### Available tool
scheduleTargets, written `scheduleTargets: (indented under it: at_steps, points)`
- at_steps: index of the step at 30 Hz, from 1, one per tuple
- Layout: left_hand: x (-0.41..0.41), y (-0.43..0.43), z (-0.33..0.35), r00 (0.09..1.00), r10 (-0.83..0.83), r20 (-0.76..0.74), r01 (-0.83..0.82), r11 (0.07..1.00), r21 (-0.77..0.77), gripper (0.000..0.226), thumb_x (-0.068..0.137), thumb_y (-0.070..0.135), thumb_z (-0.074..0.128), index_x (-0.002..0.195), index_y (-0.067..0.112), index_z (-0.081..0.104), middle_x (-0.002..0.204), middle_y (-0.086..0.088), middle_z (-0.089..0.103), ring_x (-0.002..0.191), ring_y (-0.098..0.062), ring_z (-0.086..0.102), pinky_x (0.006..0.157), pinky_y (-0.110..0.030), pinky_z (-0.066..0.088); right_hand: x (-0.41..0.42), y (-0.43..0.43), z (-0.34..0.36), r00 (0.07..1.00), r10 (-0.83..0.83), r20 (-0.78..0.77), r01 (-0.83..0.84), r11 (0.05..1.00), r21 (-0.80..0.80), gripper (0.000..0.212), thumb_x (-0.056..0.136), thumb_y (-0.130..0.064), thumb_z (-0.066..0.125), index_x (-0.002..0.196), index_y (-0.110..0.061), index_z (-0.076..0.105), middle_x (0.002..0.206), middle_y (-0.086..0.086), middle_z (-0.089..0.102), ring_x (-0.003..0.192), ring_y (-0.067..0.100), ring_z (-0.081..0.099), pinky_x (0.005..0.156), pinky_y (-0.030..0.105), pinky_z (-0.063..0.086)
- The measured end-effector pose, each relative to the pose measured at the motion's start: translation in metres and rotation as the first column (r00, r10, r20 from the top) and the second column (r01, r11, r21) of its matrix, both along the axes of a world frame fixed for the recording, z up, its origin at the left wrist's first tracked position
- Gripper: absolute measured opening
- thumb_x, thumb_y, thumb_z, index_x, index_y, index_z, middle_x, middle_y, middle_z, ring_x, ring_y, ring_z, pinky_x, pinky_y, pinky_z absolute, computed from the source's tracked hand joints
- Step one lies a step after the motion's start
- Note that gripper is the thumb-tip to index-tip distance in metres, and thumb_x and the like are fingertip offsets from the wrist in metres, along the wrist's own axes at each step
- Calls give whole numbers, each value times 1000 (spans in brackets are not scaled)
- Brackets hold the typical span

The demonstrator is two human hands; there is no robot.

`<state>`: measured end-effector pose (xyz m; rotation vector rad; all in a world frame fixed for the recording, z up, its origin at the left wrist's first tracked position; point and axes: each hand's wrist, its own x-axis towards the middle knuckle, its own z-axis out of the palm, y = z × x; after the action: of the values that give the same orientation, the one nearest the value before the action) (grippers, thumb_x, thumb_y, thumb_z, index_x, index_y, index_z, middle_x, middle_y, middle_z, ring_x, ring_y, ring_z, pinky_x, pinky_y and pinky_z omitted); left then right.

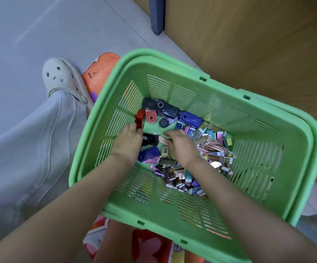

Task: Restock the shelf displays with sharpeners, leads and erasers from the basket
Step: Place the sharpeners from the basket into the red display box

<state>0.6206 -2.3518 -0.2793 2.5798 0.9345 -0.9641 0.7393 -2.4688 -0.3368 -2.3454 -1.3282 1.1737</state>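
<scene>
Both hands are down in the green basket (172, 86). The left hand (128, 141) pinches a red sharpener (140, 118) at its fingertips, close beside the other sharpeners (171, 112). The right hand (181, 144) lies on the heap of lead cases (212, 149), fingers bent, and I cannot tell whether it grips anything.

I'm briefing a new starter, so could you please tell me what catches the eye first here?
A bright green basket fills the middle. On its floor a glittering heap of foil packets lies right, with sharpeners far left. The left hand holds a red sharpener; the right hand rests among the packets.
</scene>
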Motion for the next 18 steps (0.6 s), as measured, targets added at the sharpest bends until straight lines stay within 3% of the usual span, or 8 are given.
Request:
scheduleTargets:
  at_steps: [2, 5, 8, 10, 14, 18]
  points:
    - [5, 2, -6, 981, -157, 110, 157, 988, 14, 58, 83, -4, 55, 137, 12, 39, 135, -8, 40, 123, -22, 39, 103, -32, 33, 11, -13, 3, 988, 35, 151, -42, 998, 45, 45, 95, -9, 52, 139, -14, 43, 137, 5, 49, 132, 21, 37, 115, 32, 19]
    - [17, -1, -20, 952, -140, 273, 193, 965, -177, 44, 96, 10, 47, 139, 14, 40, 138, -4, 45, 127, -19, 40, 107, -31, 31, 30, -21, 4, 964, 156, 216, -144, 987, -68, 56, 99, -32, 45, 149, -16, 24, 152, 2, 32, 137, 20, 28, 115, 33, 13]
    - [25, -7, -39, 976, -68, 206, 144, 915, -378, 42, 102, 28, 36, 140, 11, 39, 139, -7, 45, 127, -21, 41, 105, -32, 32, 38, -19, 4, 891, 376, 254, -336, 923, -189, 61, 101, -46, 28, 152, -22, 5, 159, -3, 13, 132, 21, 29, 108, 34, 22]
    - [25, -7, -50, 986, -80, 146, 131, 912, -388, 45, 102, 35, 32, 140, 10, 39, 141, -7, 41, 129, -21, 38, 107, -33, 29, 43, -14, 5, 836, 464, 293, -412, 883, -225, 60, 102, -47, 21, 152, -22, -1, 160, -3, 8, 128, 22, 32, 103, 34, 28]
    - [27, -8, -61, 992, -73, 107, 105, 937, -332, 48, 100, 41, 35, 136, 10, 42, 137, -9, 44, 128, -23, 35, 105, -34, 25, 46, -2, 4, 781, 537, 318, -455, 839, -298, 59, 103, -42, 24, 152, -20, 1, 158, -2, 11, 130, 23, 31, 100, 36, 33]
    - [32, -6, -65, 991, -130, -11, 118, 926, -358, 37, 97, 41, 44, 122, 18, 58, 128, -7, 50, 123, -25, 35, 101, -35, 21, 44, 1, 3, 742, 599, 300, -496, 792, -355, 51, 101, -36, 38, 148, -22, 23, 147, 3, 25, 128, 26, 32, 99, 39, 37]
